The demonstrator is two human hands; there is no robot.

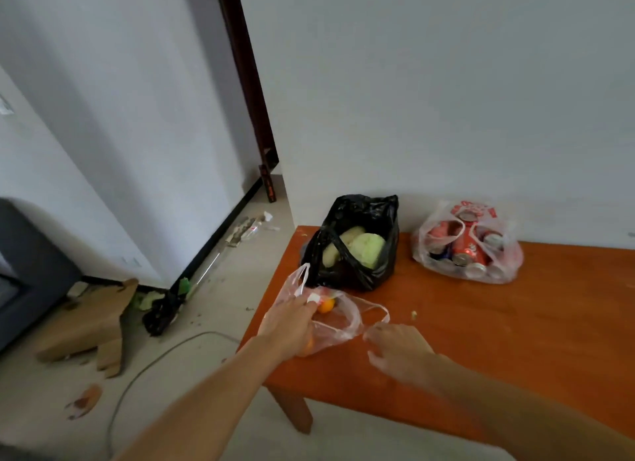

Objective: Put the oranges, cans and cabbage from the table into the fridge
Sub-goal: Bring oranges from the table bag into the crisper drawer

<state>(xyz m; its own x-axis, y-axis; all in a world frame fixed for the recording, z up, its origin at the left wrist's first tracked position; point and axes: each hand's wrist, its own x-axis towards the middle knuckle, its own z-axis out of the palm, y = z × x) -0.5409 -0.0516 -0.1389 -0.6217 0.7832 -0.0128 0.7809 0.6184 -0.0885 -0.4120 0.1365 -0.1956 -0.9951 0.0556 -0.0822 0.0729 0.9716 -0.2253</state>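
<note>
Pinching left grip (292,321): lower centre of the frame, with fingertips closed on the upper left edge of a thin clear plastic bag (338,326), just below its raised left handle.
Curling right grip (400,352): lower right of centre and blurred, with fingers bent round the same bag's right handle loop. The bag's mouth lies between the two grips.
Oranges: one round orange fruit (325,306) sits inside the bag just beside the left fingertips. A second orange patch shows through the plastic under the left palm.
Bench: an orange-brown wooden bench (515,323) fills the lower right of the frame. The clear bag rests on its near left corner.
Cabbage: a pale green round cabbage (369,251) sits in an open black plastic bag (364,213), just behind the clear bag and against the white wall.
Cans: red drink cans (469,254) are heaped in a clear plastic bag with red print (433,251), right of the black bag and apart from it.
Floor: flattened brown cardboard (89,326) lies at lower left, with a grey cable (137,374) curving beside it.
</note>
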